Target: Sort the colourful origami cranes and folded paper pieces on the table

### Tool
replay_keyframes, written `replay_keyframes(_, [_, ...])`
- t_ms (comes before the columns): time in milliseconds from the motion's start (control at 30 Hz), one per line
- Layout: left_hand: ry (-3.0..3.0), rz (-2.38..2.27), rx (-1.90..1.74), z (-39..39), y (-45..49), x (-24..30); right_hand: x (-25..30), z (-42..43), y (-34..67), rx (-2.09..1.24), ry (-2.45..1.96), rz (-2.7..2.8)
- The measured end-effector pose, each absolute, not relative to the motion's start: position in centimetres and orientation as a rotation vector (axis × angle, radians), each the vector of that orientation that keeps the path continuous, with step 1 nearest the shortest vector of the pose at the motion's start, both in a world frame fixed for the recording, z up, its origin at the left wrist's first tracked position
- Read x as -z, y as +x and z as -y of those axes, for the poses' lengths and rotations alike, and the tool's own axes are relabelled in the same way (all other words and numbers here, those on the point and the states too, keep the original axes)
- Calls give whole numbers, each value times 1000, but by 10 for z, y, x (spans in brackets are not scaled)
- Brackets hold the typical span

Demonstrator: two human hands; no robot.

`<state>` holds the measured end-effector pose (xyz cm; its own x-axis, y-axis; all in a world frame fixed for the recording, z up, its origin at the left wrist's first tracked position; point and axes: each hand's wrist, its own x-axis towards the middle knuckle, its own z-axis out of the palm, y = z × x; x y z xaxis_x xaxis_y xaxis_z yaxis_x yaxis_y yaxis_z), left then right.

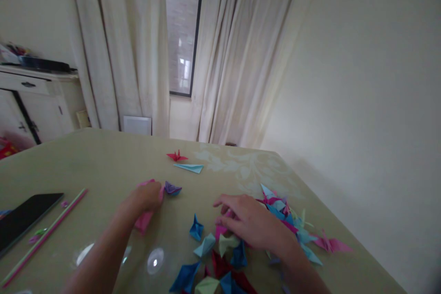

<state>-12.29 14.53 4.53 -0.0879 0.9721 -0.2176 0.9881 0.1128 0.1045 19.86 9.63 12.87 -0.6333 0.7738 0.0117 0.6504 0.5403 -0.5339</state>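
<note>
My left hand (147, 196) is closed on a piece of pink folded paper (144, 222), which shows on both sides of the fingers. Just right of it sits a small purple paper boat shape (172, 189). My right hand (246, 216) reaches over a heap of folded paper pieces, thumb and fingers apart. A bright pink folded piece (221, 229) lies under its fingers, partly hidden, and I see no firm grip on it. Near that hand are a dark blue folded piece (196, 228), a pale blue one (205, 245) and a pale green one (228, 243).
Further back lie a red paper crane (178, 156) and a light blue folded strip (189, 167). Right of my right hand is a pile of paper cranes (280, 209), with a pink crane (331, 243) beside it. A black tablet (27, 218) and a pink-green stick (46, 234) lie left.
</note>
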Motion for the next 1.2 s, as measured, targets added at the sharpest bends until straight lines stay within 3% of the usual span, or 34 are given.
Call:
replay_keyframes(167, [2124,-2153,-124,-124,-120,-96,-143,-103,203,-632,-1213,2232])
replay_keyframes(300, [2209,-1357,-774,-97,-67,-138,-145,-102,197,-748,-1068,2035])
replay_keyframes(367, [2132,-1119,-889,-88,-36,-146,-147,-98,195,-801,-941,2020])
replay_keyframes(533, [2053,-1063,-1069,-84,5,-137,-158,-88,196,-725,-848,2051])
replay_keyframes(800, [2106,-1126,-971,-84,7,-132,-151,-92,200,-431,-1004,2118])
replay_keyframes(1000, [2148,-1559,-964,-104,-51,-137,-185,-54,238,-20,-971,1622])
replay_keyframes(1100, [2184,-1910,-741,-123,-96,-119,-206,-34,260,171,-925,1380])
replay_keyframes(1200, [2218,-2180,-412,-143,-139,-83,-214,-25,281,204,-1042,1500])
